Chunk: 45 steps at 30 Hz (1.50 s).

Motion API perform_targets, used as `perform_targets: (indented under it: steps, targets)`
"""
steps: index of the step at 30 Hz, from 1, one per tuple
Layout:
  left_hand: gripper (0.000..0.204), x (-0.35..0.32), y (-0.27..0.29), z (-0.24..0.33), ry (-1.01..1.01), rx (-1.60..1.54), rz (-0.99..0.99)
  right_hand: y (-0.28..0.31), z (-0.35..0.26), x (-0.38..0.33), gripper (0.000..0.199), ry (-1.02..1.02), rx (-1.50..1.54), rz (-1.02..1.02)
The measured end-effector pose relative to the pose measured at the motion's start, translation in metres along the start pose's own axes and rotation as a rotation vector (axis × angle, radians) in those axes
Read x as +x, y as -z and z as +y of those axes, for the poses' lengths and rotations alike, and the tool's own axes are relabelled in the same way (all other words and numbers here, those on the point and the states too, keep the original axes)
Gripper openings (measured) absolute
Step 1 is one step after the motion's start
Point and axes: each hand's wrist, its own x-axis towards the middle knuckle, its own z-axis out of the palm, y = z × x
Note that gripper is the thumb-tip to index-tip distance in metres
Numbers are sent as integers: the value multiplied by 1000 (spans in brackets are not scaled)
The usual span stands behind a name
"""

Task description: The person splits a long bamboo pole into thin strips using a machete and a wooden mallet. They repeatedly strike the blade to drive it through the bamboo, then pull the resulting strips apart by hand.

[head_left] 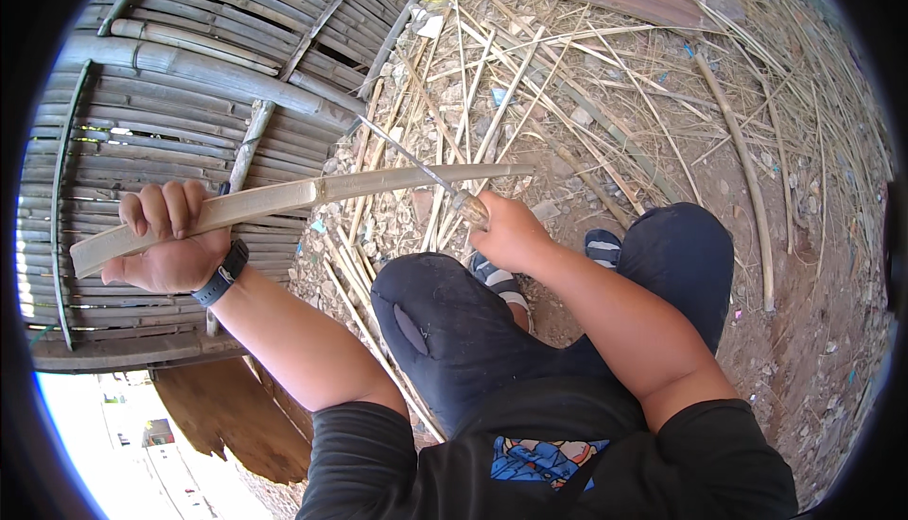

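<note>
1. The left hand [170, 241] has its fingers [161, 210] curled tight around one end of a pale bamboo strip [284, 198].
2. The right hand [506, 231] is closed on a knife [430, 175], whose thin blade crosses over the strip's far half.
3. The strip spans between both hands, above the knees [445, 302], with a bamboo-slat wall [170, 94] behind its held end.

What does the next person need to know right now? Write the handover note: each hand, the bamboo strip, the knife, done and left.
Left hand: closed around one end of the long pale flat bamboo strip, held roughly level above the knees.
Right hand: gripping the wooden handle of the thin-bladed metal knife, blade laid across the strip near its far end.
Around: loose bamboo slivers litter the ground; woven bamboo panel on the left.
Done: cannot tell how much is shaved.
Left: probably more trimming along the strip.
</note>
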Motion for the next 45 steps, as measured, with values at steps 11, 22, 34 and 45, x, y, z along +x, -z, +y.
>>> perform_targets:
  steps: [11, 22, 34, 45]
  targets:
    - [60, -4, -8, -4, 9, -70, -74, -18, 69, 21, 32, -144, -78, 80]
    - [60, -8, 6, 5, 34, -118, -102, -41, 21, 6, 33, 99, 20, 77]
    - [59, -7, 33, 15, 52, -55, -2, -56, 50, 14, 28, -62, 93, 97]
    - [59, -6, 50, 19, 50, -3, 110, -62, 104, 24, 38, -365, 5, 139]
